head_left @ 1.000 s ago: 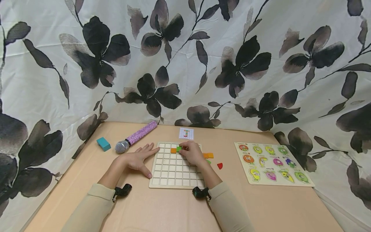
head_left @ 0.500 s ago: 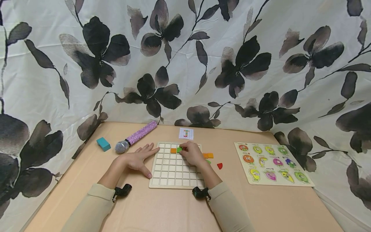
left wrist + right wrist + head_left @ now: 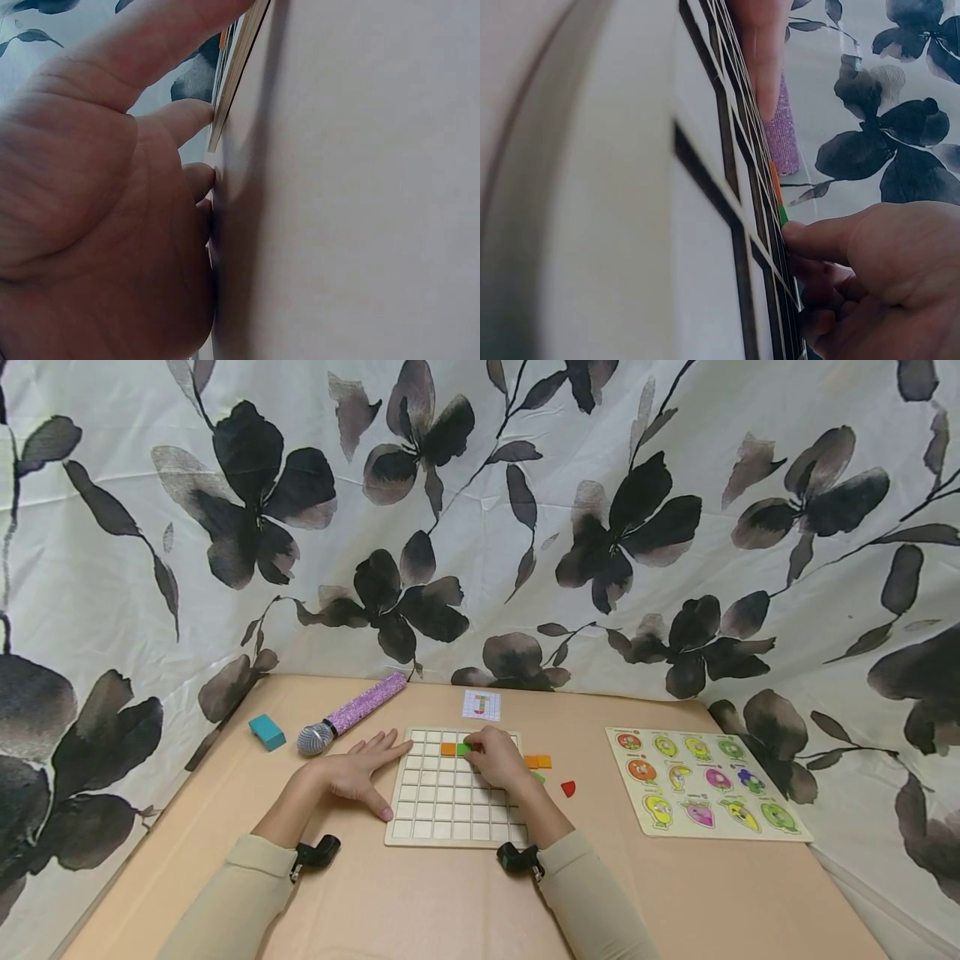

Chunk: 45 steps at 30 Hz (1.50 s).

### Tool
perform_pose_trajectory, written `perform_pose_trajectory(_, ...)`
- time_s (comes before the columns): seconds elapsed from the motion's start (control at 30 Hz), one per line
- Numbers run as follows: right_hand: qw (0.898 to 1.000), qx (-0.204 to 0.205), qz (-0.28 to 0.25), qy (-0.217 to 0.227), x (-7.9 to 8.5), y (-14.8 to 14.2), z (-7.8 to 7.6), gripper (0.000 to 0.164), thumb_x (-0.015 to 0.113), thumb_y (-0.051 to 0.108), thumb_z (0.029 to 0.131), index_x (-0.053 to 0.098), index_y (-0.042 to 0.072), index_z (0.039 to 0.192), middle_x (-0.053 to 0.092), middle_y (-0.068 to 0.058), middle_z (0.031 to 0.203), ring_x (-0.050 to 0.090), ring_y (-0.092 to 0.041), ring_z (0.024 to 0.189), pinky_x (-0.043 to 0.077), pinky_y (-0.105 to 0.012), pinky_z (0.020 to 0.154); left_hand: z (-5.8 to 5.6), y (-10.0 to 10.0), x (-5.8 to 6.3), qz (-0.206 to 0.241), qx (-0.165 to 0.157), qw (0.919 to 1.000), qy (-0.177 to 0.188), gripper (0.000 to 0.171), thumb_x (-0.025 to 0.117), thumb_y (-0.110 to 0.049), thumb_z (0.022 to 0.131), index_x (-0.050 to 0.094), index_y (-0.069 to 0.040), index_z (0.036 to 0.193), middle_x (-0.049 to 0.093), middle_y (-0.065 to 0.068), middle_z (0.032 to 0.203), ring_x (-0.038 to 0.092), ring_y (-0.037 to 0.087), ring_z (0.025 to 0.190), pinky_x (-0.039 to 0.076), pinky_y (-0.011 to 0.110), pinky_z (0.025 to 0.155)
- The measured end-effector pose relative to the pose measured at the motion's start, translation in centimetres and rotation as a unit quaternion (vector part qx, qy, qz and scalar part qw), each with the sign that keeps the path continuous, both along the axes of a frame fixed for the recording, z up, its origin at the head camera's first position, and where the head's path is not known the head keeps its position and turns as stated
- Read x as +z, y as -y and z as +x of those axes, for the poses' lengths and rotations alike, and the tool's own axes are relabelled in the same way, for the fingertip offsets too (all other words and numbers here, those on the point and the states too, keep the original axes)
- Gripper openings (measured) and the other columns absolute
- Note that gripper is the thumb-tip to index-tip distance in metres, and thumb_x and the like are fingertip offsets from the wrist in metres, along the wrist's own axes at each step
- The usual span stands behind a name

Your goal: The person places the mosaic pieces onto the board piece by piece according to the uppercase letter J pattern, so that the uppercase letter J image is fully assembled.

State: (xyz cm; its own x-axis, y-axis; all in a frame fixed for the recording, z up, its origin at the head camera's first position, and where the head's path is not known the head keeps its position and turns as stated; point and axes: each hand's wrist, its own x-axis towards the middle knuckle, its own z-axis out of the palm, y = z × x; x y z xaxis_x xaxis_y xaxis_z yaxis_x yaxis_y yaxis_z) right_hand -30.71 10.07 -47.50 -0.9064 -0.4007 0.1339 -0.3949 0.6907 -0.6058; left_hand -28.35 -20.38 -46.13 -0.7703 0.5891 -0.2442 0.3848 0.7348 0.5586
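Note:
A pale wooden grid board (image 3: pixel 432 817) lies in the middle of the table. In the head view, my left hand (image 3: pixel 352 777) rests with spread fingers along its left edge, thumb and index finger right at the rim. My right hand (image 3: pixel 497 760) pinches a small green square tile (image 3: pixel 462 749) in an upper row of the grid, right beside an orange square tile (image 3: pixel 447 749). The right wrist view shows the thumb (image 3: pixel 810 236) against the green tile (image 3: pixel 783 215), the other fingers curled below and partly hidden.
Right of the board lie orange tiles (image 3: pixel 538 762), a green piece (image 3: pixel 540 777) partly behind the right wrist, and a red piece (image 3: pixel 568 788). Behind stand out a pattern card (image 3: pixel 482 705), a glittery microphone (image 3: pixel 367 704) and a blue block (image 3: pixel 267 732). A fruit picture board (image 3: pixel 798 835) lies right.
The green tile has shifted very slightly under my right fingertips, coming more into line with the orange tile. My left hand and the board have stayed in place.

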Motion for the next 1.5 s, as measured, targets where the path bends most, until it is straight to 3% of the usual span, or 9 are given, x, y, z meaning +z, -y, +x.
perform_pose_trajectory(0.13, 1.000, 0.006, 0.000, -0.003, 0.0, 0.0, 0.0, 0.008, 0.068, 0.007, 0.100, 0.075, 0.005, 0.103, 0.055, -0.006, 0.085, 0.044, -0.018, 0.078, 0.035, -0.028, 0.069, 0.0, 0.0, 0.0, 0.003, 0.001, 1.0000, 0.002, 0.129, 0.091, -0.053, 0.069, 0.018, -0.016, 0.168, -0.004, 0.022, 0.175, -0.007, 0.045, 0.161, -0.001, 0.066, 0.128)
perform_pose_trajectory(0.47, 1.000, 0.009, 0.006, -0.010, 0.0, 0.0, -0.1, 0.005, 0.069, 0.006, 0.099, 0.074, 0.006, 0.099, 0.054, -0.007, 0.084, 0.044, -0.018, 0.079, 0.035, -0.028, 0.070, 0.0, 0.1, 0.0, 0.003, -0.001, 1.0000, -0.001, 0.129, 0.091, -0.054, 0.069, 0.018, -0.016, 0.168, -0.004, 0.023, 0.174, -0.007, 0.046, 0.161, -0.001, 0.066, 0.128)
perform_pose_trajectory(0.67, 1.000, 0.004, 0.005, -0.006, -0.1, 0.0, -0.1, 0.013, 0.069, 0.007, 0.099, 0.076, 0.005, 0.109, 0.057, -0.007, 0.087, 0.046, -0.018, 0.080, 0.037, -0.028, 0.070, 0.0, 0.1, 0.0, 0.003, 0.000, 1.0000, 0.000, 0.129, 0.091, -0.053, 0.069, 0.018, -0.016, 0.168, -0.004, 0.023, 0.174, -0.007, 0.046, 0.161, -0.001, 0.067, 0.128)
perform_pose_trajectory(0.87, 1.000, 0.005, -0.002, -0.006, 0.0, 0.0, 0.0, 0.009, 0.069, 0.007, 0.098, 0.075, 0.005, 0.105, 0.057, -0.008, 0.086, 0.045, -0.018, 0.079, 0.037, -0.028, 0.069, 0.0, 0.0, 0.0, 0.002, -0.002, 1.0000, 0.000, 0.129, 0.091, -0.053, 0.069, 0.018, -0.015, 0.168, -0.003, 0.023, 0.174, -0.007, 0.046, 0.161, -0.001, 0.066, 0.128)
perform_pose_trajectory(1.07, 1.000, 0.002, -0.020, -0.005, 0.3, 0.1, 0.0, 0.023, 0.070, 0.009, 0.098, 0.076, 0.000, 0.118, 0.064, -0.008, 0.094, 0.051, -0.017, 0.082, 0.044, -0.029, 0.073, 0.0, 0.1, 0.0, 0.002, -0.001, 1.0000, 0.001, 0.129, 0.091, -0.053, 0.069, 0.018, -0.016, 0.168, -0.004, 0.023, 0.174, -0.007, 0.045, 0.161, -0.001, 0.066, 0.128)
perform_pose_trajectory(1.3, 0.999, 0.011, -0.043, -0.008, 1.4, 0.0, 0.2, 0.031, 0.068, 0.013, 0.100, 0.072, -0.003, 0.126, 0.070, -0.012, 0.105, 0.061, -0.019, 0.084, 0.054, -0.032, 0.074, 0.0, 0.1, -0.1, 0.001, -0.002, 1.0000, -0.001, 0.129, 0.091, -0.054, 0.069, 0.017, -0.016, 0.168, -0.004, 0.022, 0.174, -0.007, 0.045, 0.161, -0.001, 0.066, 0.128)
perform_pose_trajectory(1.5, 0.999, -0.001, -0.037, -0.017, 2.8, -0.3, 0.6, 0.033, 0.074, 0.017, 0.097, 0.073, 0.002, 0.127, 0.071, -0.014, 0.111, 0.056, -0.018, 0.081, 0.048, -0.030, 0.070, 0.1, 0.0, 0.1, 0.006, -0.001, 1.0000, 0.002, 0.129, 0.091, -0.053, 0.069, 0.018, -0.016, 0.168, -0.004, 0.023, 0.174, -0.007, 0.045, 0.161, -0.001, 0.067, 0.128)
